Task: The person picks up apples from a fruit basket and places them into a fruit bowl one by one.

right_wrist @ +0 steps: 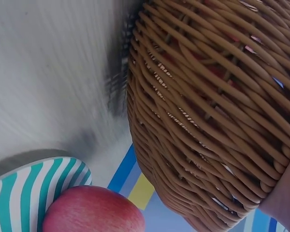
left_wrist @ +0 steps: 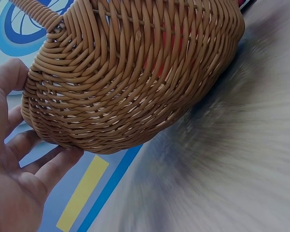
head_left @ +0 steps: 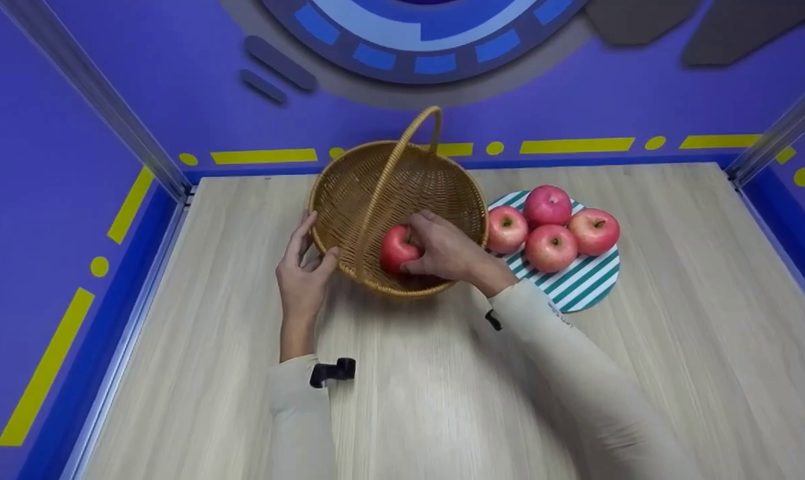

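Observation:
A brown wicker basket [head_left: 402,291] with an arched handle stands near the back of the table. My left hand [head_left: 303,277] holds its left side, thumb at the rim and fingers spread along the outer weave; in the left wrist view that hand [left_wrist: 19,159] supports the woven wall [left_wrist: 121,96]. Reaching down inside the basket, my right hand [head_left: 445,250] grips a red apple [head_left: 395,250] between thumb and fingers. The right wrist view shows mostly the basket's outside [right_wrist: 208,106], with the wrist passing over the rim and the fingers hidden.
Right of the basket lies a round green-and-white striped mat [head_left: 585,283] with several apples [head_left: 551,248] grouped on it. One apple [right_wrist: 94,210] also shows in the right wrist view. A purple-blue wall [head_left: 542,113] rises behind the wooden table [head_left: 415,387].

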`<state>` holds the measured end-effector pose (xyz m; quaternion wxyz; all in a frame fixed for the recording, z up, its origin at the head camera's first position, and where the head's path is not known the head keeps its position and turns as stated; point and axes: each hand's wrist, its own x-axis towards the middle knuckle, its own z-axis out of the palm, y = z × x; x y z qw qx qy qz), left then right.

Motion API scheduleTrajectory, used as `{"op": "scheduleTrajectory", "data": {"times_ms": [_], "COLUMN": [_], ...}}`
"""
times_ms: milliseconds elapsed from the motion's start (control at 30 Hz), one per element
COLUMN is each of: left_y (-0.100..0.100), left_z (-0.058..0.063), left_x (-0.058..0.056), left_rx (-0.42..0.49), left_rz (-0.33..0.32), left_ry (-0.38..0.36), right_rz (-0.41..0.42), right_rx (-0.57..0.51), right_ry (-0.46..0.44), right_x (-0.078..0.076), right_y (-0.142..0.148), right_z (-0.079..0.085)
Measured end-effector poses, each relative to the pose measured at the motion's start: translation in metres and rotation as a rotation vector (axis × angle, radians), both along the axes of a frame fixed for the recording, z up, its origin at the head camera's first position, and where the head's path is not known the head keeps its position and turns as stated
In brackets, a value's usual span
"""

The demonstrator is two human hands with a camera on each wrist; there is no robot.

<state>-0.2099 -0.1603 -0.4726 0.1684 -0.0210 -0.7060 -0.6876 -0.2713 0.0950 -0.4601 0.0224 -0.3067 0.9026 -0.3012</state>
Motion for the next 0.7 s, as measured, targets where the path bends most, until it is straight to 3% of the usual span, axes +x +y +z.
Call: {"op": "scheduleTrajectory", "data": {"times_ms": [500,700], "left_y": [0.001,-0.008], "left_z": [0.001,-0.024], "left_x": [0.001,-0.01], "left_rx": [0.02,-0.003], "left_rz": [0.008,0.005], "left_ry": [-0.003,-0.008], "right_rz": [-0.078,-0.118], "right_rx": [-0.283,-0.345], "right_ry": [0.12,0.153], "right_x": [0.011,0.019], "right_y": [0.01,0.017], "right_z": [0.007,0.01]}}
